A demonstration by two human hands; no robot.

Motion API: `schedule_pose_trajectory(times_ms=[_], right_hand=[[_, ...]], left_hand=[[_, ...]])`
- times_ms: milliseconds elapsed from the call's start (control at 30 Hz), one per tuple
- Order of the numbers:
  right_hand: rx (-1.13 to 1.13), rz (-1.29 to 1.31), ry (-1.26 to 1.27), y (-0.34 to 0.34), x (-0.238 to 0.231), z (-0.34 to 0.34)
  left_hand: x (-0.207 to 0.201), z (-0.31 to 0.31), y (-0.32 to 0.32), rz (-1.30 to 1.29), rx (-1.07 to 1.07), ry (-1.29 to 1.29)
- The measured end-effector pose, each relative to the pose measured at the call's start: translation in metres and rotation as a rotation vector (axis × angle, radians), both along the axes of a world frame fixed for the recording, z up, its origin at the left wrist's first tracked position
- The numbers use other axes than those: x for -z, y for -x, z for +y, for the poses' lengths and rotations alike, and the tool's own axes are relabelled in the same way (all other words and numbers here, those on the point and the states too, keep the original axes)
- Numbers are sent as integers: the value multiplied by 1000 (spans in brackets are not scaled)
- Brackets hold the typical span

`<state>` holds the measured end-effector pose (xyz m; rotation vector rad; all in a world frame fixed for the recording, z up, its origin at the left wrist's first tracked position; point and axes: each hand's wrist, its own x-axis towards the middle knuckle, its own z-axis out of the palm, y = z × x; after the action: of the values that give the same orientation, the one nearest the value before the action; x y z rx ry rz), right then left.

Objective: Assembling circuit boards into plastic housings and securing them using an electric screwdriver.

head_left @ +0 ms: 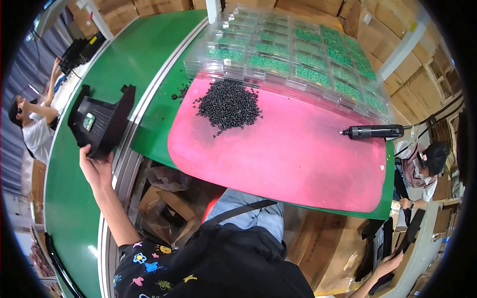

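My left hand (99, 166) is closed on the near end of a black plastic housing (107, 119), held out over the green conveyor at the left. A small green circuit board (89, 121) sits inside that housing. Far out at the lower right, my right hand (388, 265) is closed on the lower end of a long black plastic part (411, 233). More black plastic parts (380, 243) stand close beside it. A pile of small black screws (228, 105) lies on the pink mat (278, 159), and a black electric screwdriver (375, 131) rests at the mat's right edge.
Clear trays of green circuit boards (298, 54) are stacked behind the mat. The green conveyor (154, 39) with its metal rail runs along the left. An opened carton (169, 208) stands below the table. One person (37, 121) is at the left, another (422, 166) at the right.
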<state>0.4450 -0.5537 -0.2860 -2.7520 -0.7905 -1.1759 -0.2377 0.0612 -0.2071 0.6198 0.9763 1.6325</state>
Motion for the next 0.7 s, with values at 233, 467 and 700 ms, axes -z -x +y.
schedule_pose_trajectory(times_ms=[233, 467, 700], right_hand=[[-682, 109, 29, 97, -93, 178], [-1006, 448, 612, 189, -118, 332], [-1282, 597, 460, 184, -138, 414]], left_hand=[[34, 55, -11, 154, -477, -51], [-24, -8, -227, 743, 540, -692], [-43, 10, -336, 1179, 705, -1369]])
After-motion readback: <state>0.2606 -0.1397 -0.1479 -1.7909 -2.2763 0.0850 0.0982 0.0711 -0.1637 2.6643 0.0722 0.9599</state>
